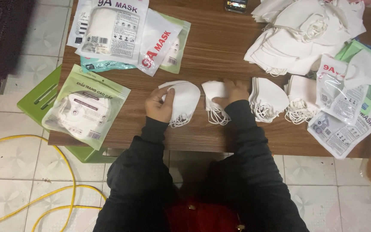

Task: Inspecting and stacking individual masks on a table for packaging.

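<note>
From the head view we see four small piles of white masks in a row at the middle of the table [220, 51]. Our left hand [160, 104] lies flat on the first pile [184, 102], not gripping. Our right hand [232, 92] presses the second pile [214, 101], fingers together. A big heap [305, 34] sits upper right. One green bag [86, 107], holding masks, lies at left.
</note>
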